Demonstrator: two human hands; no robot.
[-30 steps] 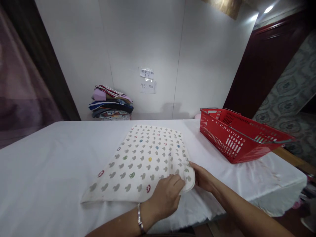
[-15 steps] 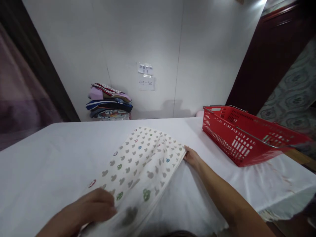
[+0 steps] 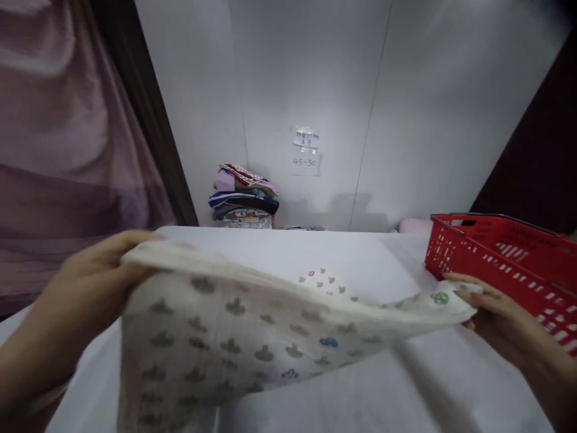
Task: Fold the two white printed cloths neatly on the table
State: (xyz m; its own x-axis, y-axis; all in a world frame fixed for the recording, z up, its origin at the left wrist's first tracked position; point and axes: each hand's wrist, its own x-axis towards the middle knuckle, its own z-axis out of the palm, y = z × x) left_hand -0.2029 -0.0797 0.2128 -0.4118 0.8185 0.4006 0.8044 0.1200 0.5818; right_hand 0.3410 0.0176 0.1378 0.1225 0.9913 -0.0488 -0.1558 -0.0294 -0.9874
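A cream cloth [image 3: 265,337] printed with grey, green, blue and red mushroom-like shapes is stretched between my hands above the white-covered table [image 3: 351,391]. At the left, my left hand [image 3: 112,264] pinches one upper corner, and the cloth hangs down from it toward me. My right hand [image 3: 491,307] grips the opposite corner at the right, beside the red basket. Between the hands the upper edge sags. A far part of the same cloth shows behind that edge, close to the table surface. Both sets of fingertips are partly hidden by the fabric.
The red plastic basket [image 3: 500,246] with metal handles stands on the table at the right. Several folded garments [image 3: 246,198] are stacked against the wall, under paper signs [image 3: 306,162]. A pink curtain [image 3: 67,150] hangs at the left.
Both hands have lifted the near part of the cloth off the table. My left hand has risen and now holds a corner. The view has turned left, shifting the basket rightward.
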